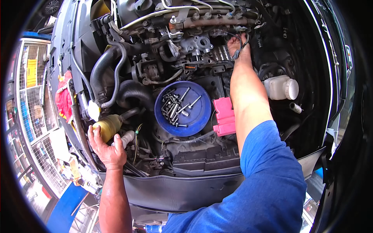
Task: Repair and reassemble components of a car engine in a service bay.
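Note:
My left hand (107, 150) is open beside a yellowish plastic reservoir (108, 127). Its fingers are spread, with the fingertips against or close to the reservoir's near side. My right arm stretches far into the engine bay. At its end, my right hand (240, 49) is deep beside the engine, below a rusty metal rail (211, 21). Its fingers look curled, and their tips are lost behind a black cable with a connector (236, 53). What they grip cannot be made out. A metal housing with a round port (202, 43) is left of that hand.
A blue round bowl (204, 122) holding loose bolts (175, 110) sits mid-bay. Right of it is a red plastic cover (224, 116). A white-capped reservoir (281, 87) stands right of my forearm. Thick black hoses (101, 72) curve at left, near a red cloth (64, 97).

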`<state>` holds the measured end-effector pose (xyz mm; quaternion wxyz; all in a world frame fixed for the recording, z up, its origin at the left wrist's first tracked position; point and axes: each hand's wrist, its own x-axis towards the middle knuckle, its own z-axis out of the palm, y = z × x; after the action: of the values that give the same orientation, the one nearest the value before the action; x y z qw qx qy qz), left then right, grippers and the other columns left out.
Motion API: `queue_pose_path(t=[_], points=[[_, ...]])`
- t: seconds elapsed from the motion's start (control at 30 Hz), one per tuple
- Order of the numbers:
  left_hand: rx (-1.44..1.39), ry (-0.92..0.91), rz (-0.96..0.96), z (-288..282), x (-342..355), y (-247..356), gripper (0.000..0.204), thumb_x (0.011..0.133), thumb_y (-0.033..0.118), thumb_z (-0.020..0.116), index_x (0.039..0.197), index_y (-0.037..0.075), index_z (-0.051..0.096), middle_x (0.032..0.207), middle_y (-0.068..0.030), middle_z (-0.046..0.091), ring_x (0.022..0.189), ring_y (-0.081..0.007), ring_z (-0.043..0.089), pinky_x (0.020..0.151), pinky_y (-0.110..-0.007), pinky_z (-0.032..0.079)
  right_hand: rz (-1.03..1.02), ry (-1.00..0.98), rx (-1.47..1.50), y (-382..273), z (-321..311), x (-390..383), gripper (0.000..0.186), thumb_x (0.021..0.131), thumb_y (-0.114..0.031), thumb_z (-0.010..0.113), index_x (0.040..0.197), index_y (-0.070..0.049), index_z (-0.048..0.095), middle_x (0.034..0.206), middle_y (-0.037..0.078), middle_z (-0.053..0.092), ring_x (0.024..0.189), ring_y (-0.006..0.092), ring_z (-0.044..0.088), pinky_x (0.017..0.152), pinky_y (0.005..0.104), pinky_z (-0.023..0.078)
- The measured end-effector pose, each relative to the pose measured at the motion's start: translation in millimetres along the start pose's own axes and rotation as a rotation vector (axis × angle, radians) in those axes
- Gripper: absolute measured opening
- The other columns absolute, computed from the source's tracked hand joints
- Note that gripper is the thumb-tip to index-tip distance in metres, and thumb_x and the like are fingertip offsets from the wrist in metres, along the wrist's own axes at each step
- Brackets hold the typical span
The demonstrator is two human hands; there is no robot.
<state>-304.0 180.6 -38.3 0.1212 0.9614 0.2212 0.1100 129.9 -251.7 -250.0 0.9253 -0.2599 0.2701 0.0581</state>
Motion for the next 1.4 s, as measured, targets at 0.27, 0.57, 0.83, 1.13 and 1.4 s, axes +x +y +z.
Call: queue_pose_path(t=[0.27, 0.57, 0.83, 1.13, 1.4], points=[[-0.003, 0.000, 0.003, 0, 0, 0, 0.068, 0.082, 0.027, 0.071, 0.141, 0.005, 0.046, 0.152, -0.0241, 0.037, 0.139, -0.0436, 0.038, 0.116, -0.051, 0.031, 0.006, 0.034, 0.060, 4, 12, -11, 0.031, 0.098, -0.037, 0.063, 0.087, -0.009, 0.067, 0.078, 0.004, 0.068, 0.074, 0.0229, 0.063, 0.071, 0.0376, 0.050], [-0.006, 0.007, 0.009, -1, 2, 3, 0.068, 0.081, 0.027, 0.071, 0.140, 0.004, 0.046, 0.151, -0.0248, 0.038, 0.138, -0.0439, 0.039, 0.116, -0.051, 0.031, 0.006, 0.035, 0.013, -3, -3, 3, 0.036, 0.095, -0.042, 0.068, 0.085, -0.008, 0.066, 0.073, 0.006, 0.065, 0.069, 0.0229, 0.062, 0.068, 0.0390, 0.050], [0.014, 0.046, 0.021, 0, 0, 0, 0.074, 0.075, 0.026, 0.076, 0.140, 0.006, 0.046, 0.149, -0.0263, 0.041, 0.137, -0.0462, 0.039, 0.114, -0.055, 0.031, -0.011, -0.100, -0.049, -6, -29, 22, 0.031, 0.091, -0.042, 0.069, 0.091, -0.012, 0.068, 0.079, 0.005, 0.067, 0.073, 0.0243, 0.063, 0.072, 0.0423, 0.049], [0.011, 0.048, -0.006, -3, 0, 5, 0.074, 0.074, 0.026, 0.075, 0.140, 0.008, 0.046, 0.151, -0.0253, 0.038, 0.137, -0.0443, 0.040, 0.115, -0.052, 0.031, 0.063, -0.218, 0.030, -16, -25, 20, 0.037, 0.104, -0.037, 0.051, 0.095, -0.005, 0.067, 0.086, 0.011, 0.069, 0.082, 0.0276, 0.063, 0.076, 0.0428, 0.048], [0.027, 0.033, -0.018, -2, -1, 4, 0.075, 0.074, 0.028, 0.075, 0.140, 0.009, 0.045, 0.151, -0.0245, 0.038, 0.136, -0.0442, 0.040, 0.113, -0.053, 0.031, -0.023, -0.069, 0.008, -11, -18, 11, 0.030, 0.099, -0.035, 0.058, 0.097, -0.006, 0.066, 0.086, 0.011, 0.068, 0.084, 0.0285, 0.063, 0.079, 0.0442, 0.048]])
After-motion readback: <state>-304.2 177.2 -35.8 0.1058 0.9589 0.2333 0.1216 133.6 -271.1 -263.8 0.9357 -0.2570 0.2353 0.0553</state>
